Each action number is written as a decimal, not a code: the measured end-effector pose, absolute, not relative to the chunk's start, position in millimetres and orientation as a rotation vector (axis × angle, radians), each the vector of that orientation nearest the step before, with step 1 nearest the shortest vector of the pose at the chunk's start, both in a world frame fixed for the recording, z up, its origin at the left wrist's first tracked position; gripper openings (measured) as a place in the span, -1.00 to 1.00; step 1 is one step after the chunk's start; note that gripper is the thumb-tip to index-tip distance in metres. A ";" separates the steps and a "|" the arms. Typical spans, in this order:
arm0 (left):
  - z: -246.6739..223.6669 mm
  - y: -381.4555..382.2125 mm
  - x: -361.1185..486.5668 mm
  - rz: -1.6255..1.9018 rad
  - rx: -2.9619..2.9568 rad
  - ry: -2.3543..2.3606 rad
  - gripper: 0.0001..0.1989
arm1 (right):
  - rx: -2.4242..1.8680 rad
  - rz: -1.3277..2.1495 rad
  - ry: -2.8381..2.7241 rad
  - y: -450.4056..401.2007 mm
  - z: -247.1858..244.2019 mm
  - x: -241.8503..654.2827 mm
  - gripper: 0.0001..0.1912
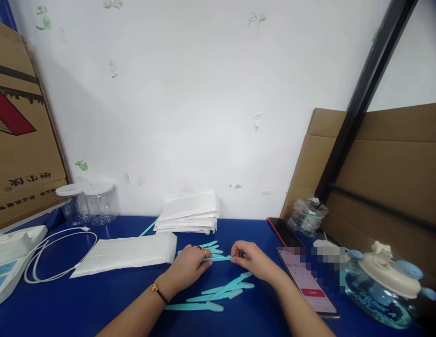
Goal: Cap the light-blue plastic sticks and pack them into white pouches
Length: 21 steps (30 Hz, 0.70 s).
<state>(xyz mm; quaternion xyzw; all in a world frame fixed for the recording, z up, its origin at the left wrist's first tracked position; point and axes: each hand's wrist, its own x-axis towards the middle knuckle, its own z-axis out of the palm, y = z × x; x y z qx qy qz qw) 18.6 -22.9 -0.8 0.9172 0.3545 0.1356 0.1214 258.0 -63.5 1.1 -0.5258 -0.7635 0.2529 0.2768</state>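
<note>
A turquoise eyebrow razor (219,258) lies level between my two hands, just above the blue table. My left hand (191,263) is closed on one end, thumb and fingers together. At the other end, my right hand (246,257) pinches the tip between thumb and fingertips. More turquoise razors (211,244) lie behind my left hand, partly hidden by it. In front of my hands several others (218,296) are spread loosely, some crossing. A white plastic packet (128,255) lies left of my left hand.
A stack of white packets (188,213) stands by the wall. Two clear lidded jars (101,206), a white cable (37,257) and a power strip (14,267) are left. Rightward are two phones (305,281), a wrapped item (309,215) and a transparent water bottle (382,290).
</note>
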 end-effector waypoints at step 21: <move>-6.9 -10.1 6.2 0.656 2.540 1.187 -0.84 | -1.552 0.775 -2.256 -71.2 -1.8 287.2 -0.83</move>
